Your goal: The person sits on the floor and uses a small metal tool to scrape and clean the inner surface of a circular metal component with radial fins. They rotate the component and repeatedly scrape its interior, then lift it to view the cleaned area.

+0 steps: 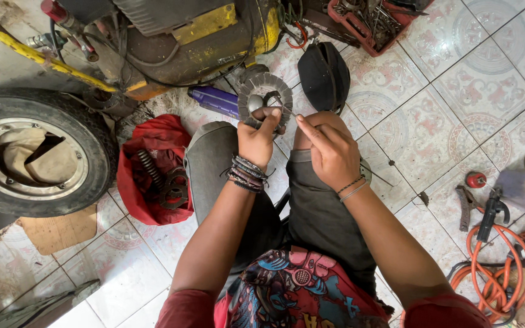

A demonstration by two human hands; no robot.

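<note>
The left hand [255, 141] has its grip clenched on the lower rim of a ribbed grey ring [265, 97] standing above it, while the right hand [330, 152], grasping nothing visible, points just beside.

— What's that ring [265, 91] in the left hand [256, 141] made of?
— Dull grey metal, ridged all round the edge, with a smoother shiny knob in the middle.
— And the wristbands [247, 173]?
— Dark braided cord and leather, matt.
— The floor [457, 91]?
— Glazed patterned tiles, smooth, dusty in places.
— The red bag [153, 146]?
— Soft crinkled cloth, with rusty metal springs [150, 170] inside.
— The wheel [34, 152]?
— Matt black rubber, grimy, round a scuffed metal rim.
— The orange hose [496, 255]?
— Smooth glossy plastic.
</note>
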